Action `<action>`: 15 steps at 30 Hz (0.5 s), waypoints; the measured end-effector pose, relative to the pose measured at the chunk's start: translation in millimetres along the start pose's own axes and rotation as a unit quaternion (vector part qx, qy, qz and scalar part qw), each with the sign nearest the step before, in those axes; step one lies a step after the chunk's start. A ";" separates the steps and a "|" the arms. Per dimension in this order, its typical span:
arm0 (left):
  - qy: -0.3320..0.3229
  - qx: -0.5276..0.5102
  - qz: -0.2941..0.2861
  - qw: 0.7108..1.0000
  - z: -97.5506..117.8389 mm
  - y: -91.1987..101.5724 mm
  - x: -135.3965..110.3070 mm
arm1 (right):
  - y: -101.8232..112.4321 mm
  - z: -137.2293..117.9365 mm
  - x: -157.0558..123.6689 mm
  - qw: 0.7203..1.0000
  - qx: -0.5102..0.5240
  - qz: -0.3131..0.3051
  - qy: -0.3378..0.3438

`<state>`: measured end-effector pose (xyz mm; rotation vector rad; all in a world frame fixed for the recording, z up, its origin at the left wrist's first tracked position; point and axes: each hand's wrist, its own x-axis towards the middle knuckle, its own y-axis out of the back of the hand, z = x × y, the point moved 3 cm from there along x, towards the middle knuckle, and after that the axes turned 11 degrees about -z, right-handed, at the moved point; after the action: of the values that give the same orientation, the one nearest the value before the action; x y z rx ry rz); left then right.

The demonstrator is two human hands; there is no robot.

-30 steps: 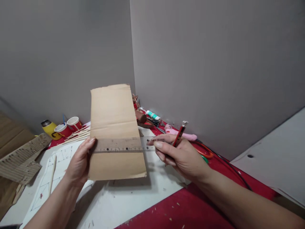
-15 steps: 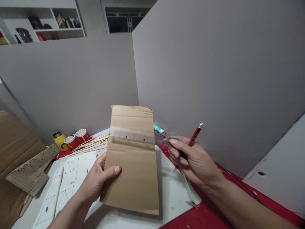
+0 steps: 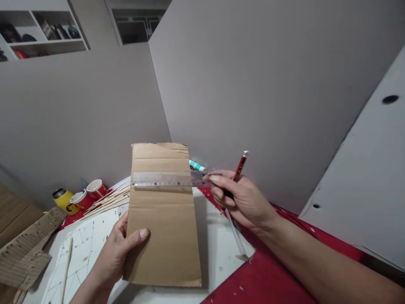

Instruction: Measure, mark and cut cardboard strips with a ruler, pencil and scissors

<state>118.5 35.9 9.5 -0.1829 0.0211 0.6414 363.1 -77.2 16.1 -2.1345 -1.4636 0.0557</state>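
My left hand [image 3: 122,249] grips a rectangular cardboard piece [image 3: 163,238] by its lower left edge, thumb on the front face and fingers hidden behind. A clear plastic ruler [image 3: 164,180] lies across the upper part of the cardboard, its left end just inside the left edge. The ruler's right end sticks out past the cardboard, pinched in the fingers of my right hand [image 3: 238,198]. A red and black pencil [image 3: 241,166] is also tucked in my right hand, its silver end pointing up.
Left of the cardboard are a yellow bottle [image 3: 63,201], two red-and-white cups [image 3: 96,189] and thin wooden sticks [image 3: 110,197]. A drawn sheet [image 3: 84,240] carries one stick [image 3: 66,270]. Torn corrugated cardboard [image 3: 28,249] lies far left. A green-and-white tube [image 3: 196,165] lies behind; grey panels [image 3: 253,84] rise around.
The view has turned to the right, so things sit further left. The ruler's left end has shifted inward from the cardboard's left edge, and the ruler lies more level.
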 end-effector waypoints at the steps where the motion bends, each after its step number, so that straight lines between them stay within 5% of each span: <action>1: -0.001 0.003 -0.001 1.000 0.2 -0.1 -0.1 | 0.1 0.3 0.0 1.000 -0.001 -0.004 -0.004; 15: -0.017 -0.003 -0.019 1.000 0.0 -3.5 0.3 | 2.1 7.3 0.0 1.000 -0.001 -0.010 -0.029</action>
<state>120.8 33.3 10.0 -0.1777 -0.0162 0.6063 362.5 -74.7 8.9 -2.1353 -1.5194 0.1107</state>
